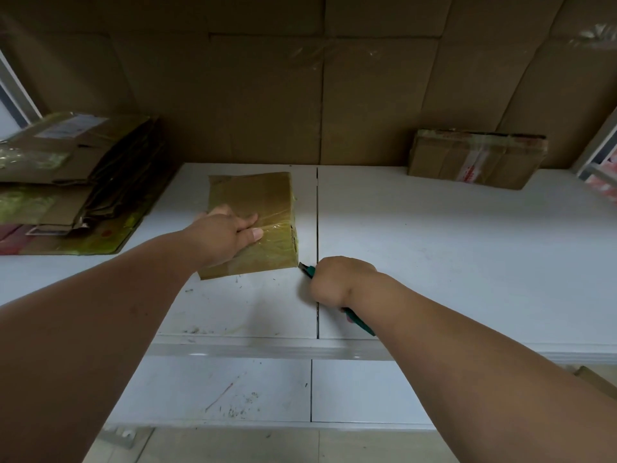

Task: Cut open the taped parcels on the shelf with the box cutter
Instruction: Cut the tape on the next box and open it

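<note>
**Q:** quick count, going left to right, what have you got on that shelf (434, 245)?

**A:** One messy stack of flattened cardboard (76, 168) far off to the left of your grip, well apart from it. Then one taped parcel (260, 208) in the middle, lying flat. Then one more taped box (474, 158) at the back right, leaning against the cardboard backing. So two parcels, one cutter, two hands.

**Q:** and the hands?

**A:** Your left hand (223, 233) lies flat on the parcel's near left part, fingers straight, pressing down, not curled round anything. Your right hand (337, 279) is clenched round the green box cutter (309, 269); its tip sits right at the parcel's near right corner, though whether it actually touches is hard to tell. The handle's tail pokes out below your wrist.

**Q:** room to move?

**A:** The parcel's right edge runs just beside the seam in the shelf. Right of your cutter hand it's bare white shelf all the way to the back box. The shelf's front lip is near your wrists.
</note>
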